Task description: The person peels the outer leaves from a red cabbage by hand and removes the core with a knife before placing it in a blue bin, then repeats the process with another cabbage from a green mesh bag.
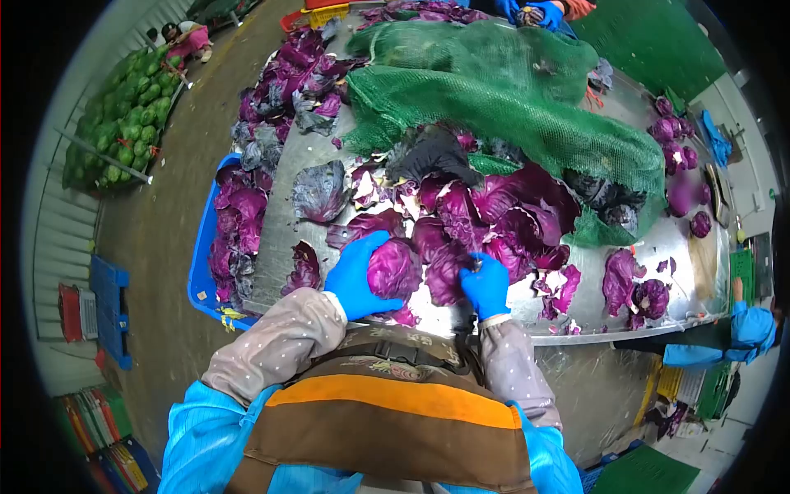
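Observation:
My left hand (357, 278), in a blue glove, is wrapped around the left side of a peeled red cabbage (395, 270) near the front edge of the metal table (276, 235). Just to its right, my right hand (487, 286), also gloved in blue, is closed with its fingertips against a loose purple leaf (445, 278). A small dark bit shows at those fingers; what it is I cannot make out. Beyond both hands lies a heap of torn cabbage leaves (527, 206). A dark outer leaf (321, 191) rests apart on the left.
A green mesh bag (510, 107) lies across the table with cabbages partly under it. At left stands a blue crate (200, 255) full of leaves. Trimmed cabbages (683, 156) sit at right. Gloved hands of another person (535, 12) work at the far end; a blue-clad person (749, 333) is at right.

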Available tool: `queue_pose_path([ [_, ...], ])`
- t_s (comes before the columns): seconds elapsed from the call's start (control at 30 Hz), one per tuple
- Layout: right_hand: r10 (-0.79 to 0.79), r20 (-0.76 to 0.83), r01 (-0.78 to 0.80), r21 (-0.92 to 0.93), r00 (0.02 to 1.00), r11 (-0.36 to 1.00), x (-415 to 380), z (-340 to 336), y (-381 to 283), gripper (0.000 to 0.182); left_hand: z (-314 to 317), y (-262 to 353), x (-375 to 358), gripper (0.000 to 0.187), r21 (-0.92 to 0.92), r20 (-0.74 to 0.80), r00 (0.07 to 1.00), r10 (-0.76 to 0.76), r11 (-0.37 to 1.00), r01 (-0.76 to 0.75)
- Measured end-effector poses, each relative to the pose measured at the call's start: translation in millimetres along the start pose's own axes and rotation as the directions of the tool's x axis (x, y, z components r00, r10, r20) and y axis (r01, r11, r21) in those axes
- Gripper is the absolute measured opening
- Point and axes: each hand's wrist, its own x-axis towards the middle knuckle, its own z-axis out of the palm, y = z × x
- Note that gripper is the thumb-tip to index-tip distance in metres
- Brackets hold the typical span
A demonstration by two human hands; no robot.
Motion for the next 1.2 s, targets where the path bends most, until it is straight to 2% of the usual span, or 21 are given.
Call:
queue_pose_path([
  [0.03,0.056,0.047,-0.055,-0.014,0.997,0.998,5,-6,6,0.038,0,-3,-1,0.111,0.022,0.018,0.998,0.054,0.998,-0.055],
  [0.1,-0.027,0.115,0.049,-0.192,0.993,0.98,5,-16,7,0.05,0,-14,4,0.111,0.075,0.03,0.986,0.162,0.984,-0.164],
  [0.17,-0.18,0.084,0.191,-0.139,0.98,0.972,-8,-31,-22,0.064,2,-19,6,0.11,0.017,-0.008,0.989,0.145,0.989,-0.145],
  [0.2,-0.312,0.008,0.312,-0.068,0.95,0.948,-17,-32,-34,0.069,2,-19,9,0.11,-0.008,-0.005,0.992,0.129,0.992,-0.129],
  [0.3,-0.349,0.093,0.342,0.078,0.933,0.936,-34,-37,-80,0.069,3,-18,13,0.114,-0.01,0.021,0.987,0.157,0.988,-0.157],
  [0.37,-0.449,0.062,0.434,0.168,0.891,0.885,-31,-22,-75,0.071,7,-23,10,0.114,0.063,-0.008,0.98,0.197,0.979,-0.196],
  [0.43,-0.413,0.146,0.405,0.081,0.899,0.911,-20,-21,-79,0.072,8,-26,9,0.112,-0.047,0.0,0.979,0.205,0.978,-0.205],
  [0.47,-0.451,0.129,0.432,0.149,0.883,0.89,-12,-23,-79,0.069,14,-30,9,0.112,0.008,-0.016,0.977,0.211,0.977,-0.211],
  [0.53,-0.385,0.086,0.333,0.355,0.919,0.874,14,0,-29,0.06,20,-36,14,0.111,-0.007,-0.014,0.988,0.154,0.988,-0.154],
  [0.57,-0.299,-0.044,0.302,0.097,0.953,0.948,21,-7,-24,0.055,20,-37,15,0.109,0.034,-0.01,0.984,0.18,0.983,-0.18],
  [0.6,-0.415,-0.204,0.435,0.063,0.887,0.898,28,-11,-13,0.05,23,-40,12,0.107,0.002,-0.038,0.969,0.245,0.97,-0.245],
  [0.63,-0.4,-0.347,0.474,0.164,0.848,0.865,25,-21,-32,0.026,22,-43,13,0.105,-0.029,-0.061,0.95,0.307,0.951,-0.309],
  [0.67,-0.408,-0.109,0.414,0.045,0.907,0.909,18,-38,-43,0.029,19,-36,16,0.103,-0.016,-0.059,0.956,0.289,0.957,-0.29],
  [0.7,-0.385,0.081,0.38,0.071,0.919,0.922,5,-50,-66,0.038,15,-24,14,0.101,-0.015,-0.04,0.966,0.256,0.966,-0.256],
  [0.77,-0.385,0.19,0.366,0.13,0.903,0.922,6,-24,-72,0.039,-1,7,13,0.107,0.004,0.063,0.986,0.156,0.988,-0.157],
  [0.87,-0.346,0.365,0.306,0.163,0.865,0.938,4,4,-43,0.04,17,-2,12,0.107,0.058,-0.022,0.974,0.227,0.973,-0.225],
  [0.93,-0.273,0.463,0.039,0.453,0.843,0.89,10,10,-25,0.041,10,9,13,0.108,0.083,-0.007,0.978,0.209,0.975,-0.207],
  [0.97,-0.249,0.511,-0.111,0.574,0.823,0.812,11,12,-19,0.042,8,7,14,0.107,0.093,-0.007,0.974,0.227,0.97,-0.226],
  [1.1,-0.259,0.538,-0.204,0.655,0.802,0.727,16,5,-13,0.039,15,0,20,0.104,0.081,0.026,0.966,0.256,0.963,-0.257],
  [1.17,-0.287,0.534,-0.164,0.646,0.796,0.746,35,31,27,0.035,18,-6,27,0.103,0.093,0.08,0.964,0.255,0.961,-0.262],
  [1.2,-0.304,0.517,-0.131,0.645,0.8,0.753,36,25,19,0.034,21,-8,29,0.104,0.106,0.058,0.956,0.289,0.95,-0.294],
])
